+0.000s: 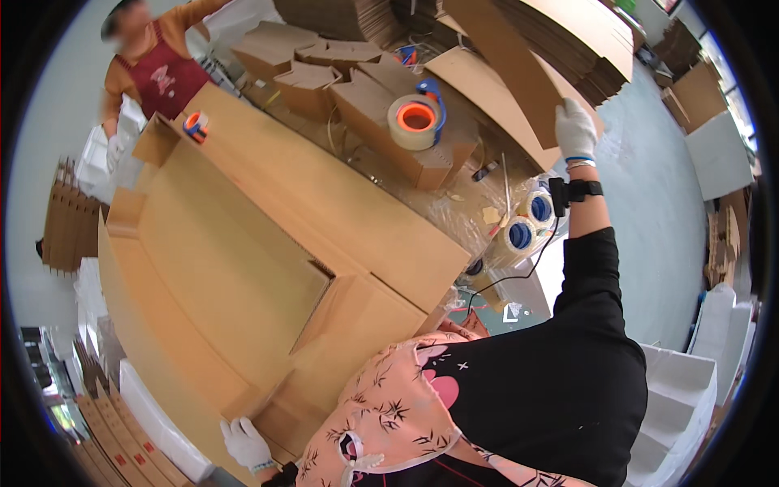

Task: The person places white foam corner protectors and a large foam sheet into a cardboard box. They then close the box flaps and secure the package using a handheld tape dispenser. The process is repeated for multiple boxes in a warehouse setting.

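Note:
My right hand (576, 130), in a white glove, is raised at the upper right and closed round the edge of a long brown cardboard sheet (519, 73), tilted above flat cardboard. A large open cardboard box (365, 312) lies before me, its flaps spread and its inside showing. At the near left end of that box rests my left hand (246, 442), also gloved, fingers stretched out and holding nothing. A tape dispenser (415, 116) with a roll on an orange core stands on folded cardboard pieces (389, 105) beyond the box.
Across the box stands another person (166, 69) in a dark red apron, a gloved hand near its far end. A second tape dispenser (195, 126) sits on the box flap. Tape rolls (519, 234) lie near my right arm. White foam blocks (673, 406) stand behind me.

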Available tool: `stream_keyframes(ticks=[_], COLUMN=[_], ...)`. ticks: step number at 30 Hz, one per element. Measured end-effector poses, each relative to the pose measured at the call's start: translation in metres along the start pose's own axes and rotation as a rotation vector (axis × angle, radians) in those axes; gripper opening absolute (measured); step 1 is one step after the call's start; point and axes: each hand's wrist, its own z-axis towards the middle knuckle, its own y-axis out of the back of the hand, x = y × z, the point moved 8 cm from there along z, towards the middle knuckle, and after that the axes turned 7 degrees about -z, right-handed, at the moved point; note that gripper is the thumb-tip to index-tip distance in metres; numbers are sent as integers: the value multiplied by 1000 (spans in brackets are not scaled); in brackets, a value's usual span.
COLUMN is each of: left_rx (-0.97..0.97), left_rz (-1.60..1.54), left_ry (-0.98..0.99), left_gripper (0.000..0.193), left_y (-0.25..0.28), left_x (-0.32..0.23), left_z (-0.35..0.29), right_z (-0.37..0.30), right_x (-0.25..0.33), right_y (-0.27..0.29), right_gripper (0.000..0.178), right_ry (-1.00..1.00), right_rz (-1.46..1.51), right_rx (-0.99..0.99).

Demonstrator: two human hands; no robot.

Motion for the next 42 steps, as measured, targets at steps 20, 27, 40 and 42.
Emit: stream_keyframes(ticks=[20, 27, 40, 42], left_rx=[-55, -340, 151, 321], left_rz=[-88, -236, 1, 67], left_ry=[71, -163, -597, -602], left_gripper=[36, 41, 55, 57], left_y=[-2, 40, -32, 0], left_x=[24, 22, -15, -38], left_z=[-11, -6, 23, 4], right_z=[-289, -347, -410, -448], right_x=[454, 451, 294, 221], right_y=[161, 77, 222, 204], right_gripper=[38, 31, 31, 29], right_ry=[1637, 1689, 873, 701], right_rz=[693, 483, 817, 503], right_rx=[678, 883, 420, 621])
